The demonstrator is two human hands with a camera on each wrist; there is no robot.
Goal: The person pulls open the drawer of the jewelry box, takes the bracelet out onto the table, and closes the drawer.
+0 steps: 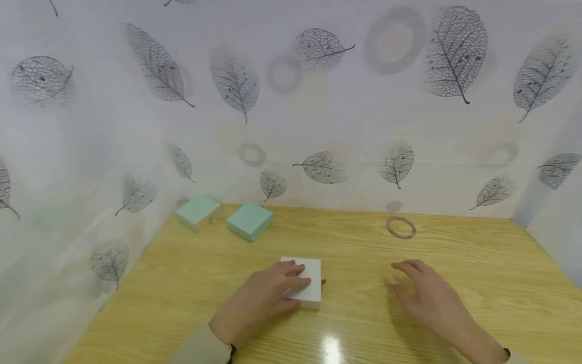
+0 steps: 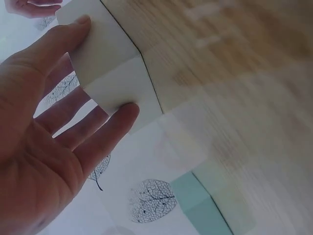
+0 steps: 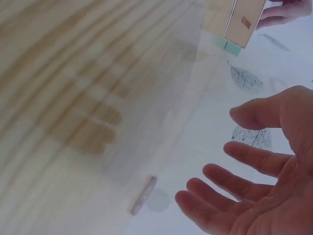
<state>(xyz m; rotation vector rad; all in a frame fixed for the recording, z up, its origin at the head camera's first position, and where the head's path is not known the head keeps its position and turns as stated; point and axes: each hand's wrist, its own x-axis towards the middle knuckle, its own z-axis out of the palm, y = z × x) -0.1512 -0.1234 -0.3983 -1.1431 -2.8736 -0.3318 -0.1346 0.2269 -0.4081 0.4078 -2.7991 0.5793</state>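
On the wooden table a small white box [image 1: 313, 283] lies flat, and a brown pull tab [image 1: 324, 281] sticks out of its right side. My left hand [image 1: 268, 290] grips this box from the left, its thumb on the near side and its fingers over the top and far edge. In the left wrist view, thumb and fingers touch the white box [image 2: 110, 58] on opposite sides. To the right, my right hand [image 1: 429, 296] hovers over the table with loosely bent fingers and holds nothing. The right wrist view shows the box's tan end face [image 3: 244, 24] with its tab.
Two mint-green boxes, one at the back left corner [image 1: 198, 211] and one beside it [image 1: 250, 221], sit on the table [image 1: 218, 313]. A pinkish bangle [image 1: 401, 228] lies at the back right. A leaf-patterned sheet [image 1: 345, 121] stands behind and at the sides.
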